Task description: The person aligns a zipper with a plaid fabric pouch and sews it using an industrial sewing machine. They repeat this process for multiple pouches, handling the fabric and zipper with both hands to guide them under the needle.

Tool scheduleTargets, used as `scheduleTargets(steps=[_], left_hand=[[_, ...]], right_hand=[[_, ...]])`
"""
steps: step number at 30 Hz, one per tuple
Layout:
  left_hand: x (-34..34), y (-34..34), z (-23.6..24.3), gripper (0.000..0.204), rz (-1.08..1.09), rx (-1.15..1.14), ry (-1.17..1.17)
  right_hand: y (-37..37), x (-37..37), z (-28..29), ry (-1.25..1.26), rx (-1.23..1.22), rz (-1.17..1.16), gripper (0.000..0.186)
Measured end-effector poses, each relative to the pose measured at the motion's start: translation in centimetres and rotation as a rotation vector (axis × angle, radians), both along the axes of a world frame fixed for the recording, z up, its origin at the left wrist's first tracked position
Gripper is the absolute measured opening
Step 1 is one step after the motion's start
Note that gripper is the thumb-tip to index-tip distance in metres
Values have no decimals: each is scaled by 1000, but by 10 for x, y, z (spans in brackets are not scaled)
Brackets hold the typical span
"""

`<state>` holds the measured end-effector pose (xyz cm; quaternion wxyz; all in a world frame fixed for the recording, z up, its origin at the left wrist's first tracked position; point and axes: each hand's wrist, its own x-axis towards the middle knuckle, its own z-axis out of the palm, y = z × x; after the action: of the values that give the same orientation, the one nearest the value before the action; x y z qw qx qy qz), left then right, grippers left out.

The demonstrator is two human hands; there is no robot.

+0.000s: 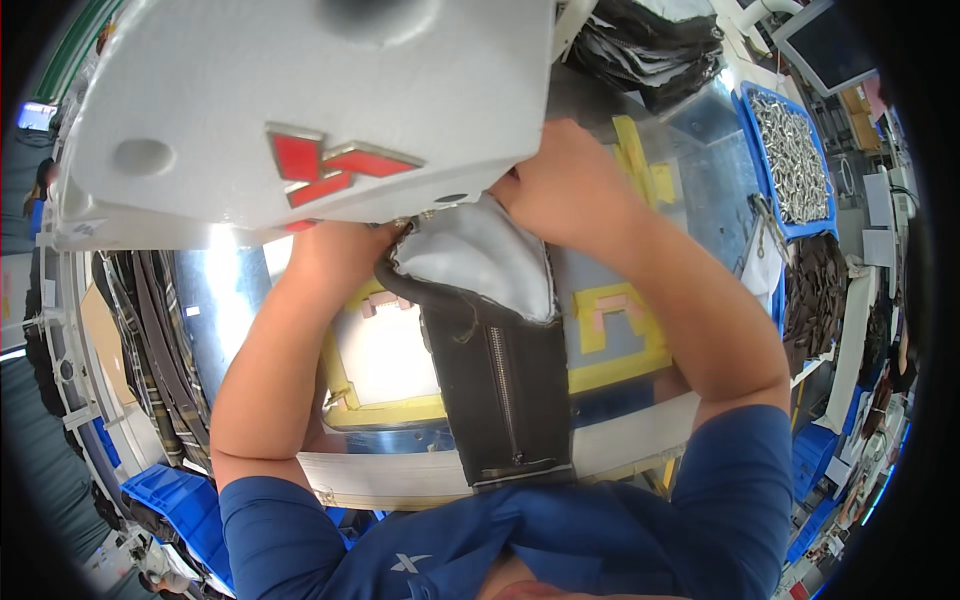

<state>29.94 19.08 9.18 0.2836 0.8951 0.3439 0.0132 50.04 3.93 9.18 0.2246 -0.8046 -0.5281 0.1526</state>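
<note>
Under the white machine (300,85), the left hand (338,252) meets the upper left edge of the dark zipped cloth (475,350), its long axis running toward the chest; the right hand (565,185) is at its upper right. Fingertips are hidden; pinching cannot be told. Red emblem (322,184) on machine, pale mark (410,563) on shirt (480,535).

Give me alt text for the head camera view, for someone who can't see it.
A person's bare left hand and right hand are at the far end of a dark fabric piece with a zipper and pale panel, both partly hidden by a large white machine. At upper right, a blue tray holds small metal parts.
</note>
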Motion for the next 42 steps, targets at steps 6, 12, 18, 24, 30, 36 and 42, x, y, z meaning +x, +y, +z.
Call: scheduleTargets(steps=[6, 12, 18, 24, 30, 36, 42], left_hand=[[-12, -18, 68, 36, -183, 129, 434], [-33, -52, 101, 53, -642, 239, -143], [-15, -43, 60, 67, -819, 102, -161], [-17, -50, 48, 79, -816, 193, -158], [-21, -53, 56, 77, -819, 248, -3], [-26, -51, 67, 75, -822, 271, 119], [-35, -54, 52, 73, -819, 432, 22]], right_hand=[[-6, 7, 1, 94, 60, -20, 30], [-9, 8, 4, 68, 137, 10, 29], [-10, 2, 3, -29, 172, 27, 27], [-9, 2, -1, -82, 212, 66, 26], [-5, -3, -4, -138, 239, 145, 22], [2, -19, -4, -74, 287, 94, 20], [-3, -20, 4, -76, 224, 128, 19]])
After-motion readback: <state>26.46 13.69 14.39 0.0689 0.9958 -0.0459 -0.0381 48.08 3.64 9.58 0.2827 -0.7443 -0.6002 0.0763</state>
